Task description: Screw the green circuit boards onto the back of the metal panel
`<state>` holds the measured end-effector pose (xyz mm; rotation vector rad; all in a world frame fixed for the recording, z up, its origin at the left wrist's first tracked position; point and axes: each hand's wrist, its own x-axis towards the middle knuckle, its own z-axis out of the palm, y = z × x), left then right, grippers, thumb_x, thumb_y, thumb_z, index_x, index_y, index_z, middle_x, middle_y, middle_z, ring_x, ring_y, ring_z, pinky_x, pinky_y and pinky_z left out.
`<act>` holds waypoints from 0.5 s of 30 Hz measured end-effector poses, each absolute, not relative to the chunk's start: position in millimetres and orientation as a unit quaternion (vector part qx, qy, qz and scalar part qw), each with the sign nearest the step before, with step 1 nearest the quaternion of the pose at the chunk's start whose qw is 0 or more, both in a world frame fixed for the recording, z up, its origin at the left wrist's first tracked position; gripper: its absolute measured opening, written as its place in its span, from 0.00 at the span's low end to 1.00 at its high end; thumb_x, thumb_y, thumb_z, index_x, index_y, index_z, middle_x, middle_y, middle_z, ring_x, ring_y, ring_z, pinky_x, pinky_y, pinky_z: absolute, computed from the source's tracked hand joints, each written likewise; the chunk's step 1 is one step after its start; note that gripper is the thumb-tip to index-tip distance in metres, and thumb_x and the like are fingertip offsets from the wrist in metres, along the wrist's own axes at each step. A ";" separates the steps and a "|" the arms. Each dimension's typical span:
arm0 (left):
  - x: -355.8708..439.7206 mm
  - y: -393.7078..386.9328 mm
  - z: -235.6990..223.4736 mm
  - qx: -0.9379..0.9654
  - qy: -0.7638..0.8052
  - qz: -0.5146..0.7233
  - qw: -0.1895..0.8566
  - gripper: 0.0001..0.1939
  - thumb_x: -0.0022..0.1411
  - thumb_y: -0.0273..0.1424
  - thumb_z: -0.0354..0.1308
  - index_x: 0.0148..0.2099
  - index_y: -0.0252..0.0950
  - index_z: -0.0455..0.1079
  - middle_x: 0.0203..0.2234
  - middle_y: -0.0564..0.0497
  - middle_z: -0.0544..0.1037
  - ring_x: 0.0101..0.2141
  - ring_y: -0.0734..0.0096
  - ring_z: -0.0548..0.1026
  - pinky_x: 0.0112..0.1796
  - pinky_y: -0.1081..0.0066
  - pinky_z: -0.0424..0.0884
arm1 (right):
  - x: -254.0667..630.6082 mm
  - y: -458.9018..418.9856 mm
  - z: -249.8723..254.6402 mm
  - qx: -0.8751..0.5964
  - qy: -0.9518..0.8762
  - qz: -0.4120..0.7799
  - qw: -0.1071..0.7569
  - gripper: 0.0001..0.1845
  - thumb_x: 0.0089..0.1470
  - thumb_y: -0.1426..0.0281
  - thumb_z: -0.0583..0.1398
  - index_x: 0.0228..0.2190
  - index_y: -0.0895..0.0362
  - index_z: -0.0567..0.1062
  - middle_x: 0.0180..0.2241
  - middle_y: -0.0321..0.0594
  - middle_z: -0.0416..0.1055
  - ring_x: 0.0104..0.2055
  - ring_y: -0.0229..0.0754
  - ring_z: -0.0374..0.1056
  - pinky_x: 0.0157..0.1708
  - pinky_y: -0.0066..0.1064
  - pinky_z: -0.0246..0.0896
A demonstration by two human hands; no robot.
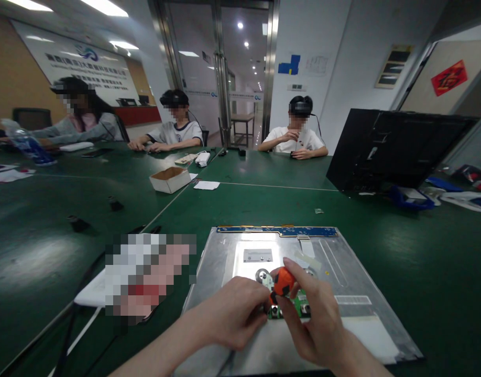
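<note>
An orange-and-black screwdriver point(283, 281) is seen nearly end-on, its handle pinched between the thumb and fingers of my right hand point(315, 309). My left hand point(240, 311) is closed, its fingertips pressed around the lower part of the screwdriver; the tip is hidden. Below both hands lies a flat silver display panel point(220, 262), metal back upward. A green circuit board point(301, 305) sits on the panel, partly covered by my fingers. Beside it shows a round metal disc point(263, 276). A blue circuit strip point(311, 231) runs along the panel's far edge.
A phone-like item point(93, 285) with blurred surface and cables lies left of the panel. Farther off are a white open box point(170, 180), a white paper point(206, 185) and a black monitor point(393, 149). Three people sit across the green table point(256, 201).
</note>
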<state>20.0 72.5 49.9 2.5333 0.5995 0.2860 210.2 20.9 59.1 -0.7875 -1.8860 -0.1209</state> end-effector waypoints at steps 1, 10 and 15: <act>20.1 72.4 50.3 0.935 0.221 0.105 0.258 0.07 0.58 0.22 0.57 0.40 0.34 0.70 0.32 0.49 0.77 0.32 0.63 0.75 0.34 0.67 0.69 | 210.4 20.7 59.1 -0.330 -0.787 -0.053 0.518 0.32 0.59 0.78 0.54 0.64 0.63 0.56 0.44 0.49 0.76 0.39 0.43 0.75 0.38 0.33 0.75; 21.0 74.2 46.6 0.939 0.223 0.102 0.241 0.06 0.56 0.21 0.57 0.36 0.36 0.68 0.30 0.50 0.76 0.31 0.64 0.74 0.31 0.68 0.67 | 211.2 19.6 58.6 -0.337 -0.785 -0.062 0.516 0.27 0.62 0.76 0.53 0.62 0.63 0.58 0.42 0.47 0.76 0.41 0.41 0.75 0.38 0.31 0.74; 20.5 73.9 46.5 0.942 0.220 0.110 0.229 0.05 0.55 0.22 0.55 0.32 0.37 0.63 0.28 0.50 0.75 0.30 0.64 0.74 0.29 0.69 0.66 | 209.0 21.8 59.7 -0.331 -0.769 -0.061 0.543 0.23 0.62 0.71 0.58 0.57 0.59 0.62 0.39 0.44 0.76 0.39 0.41 0.75 0.37 0.30 0.74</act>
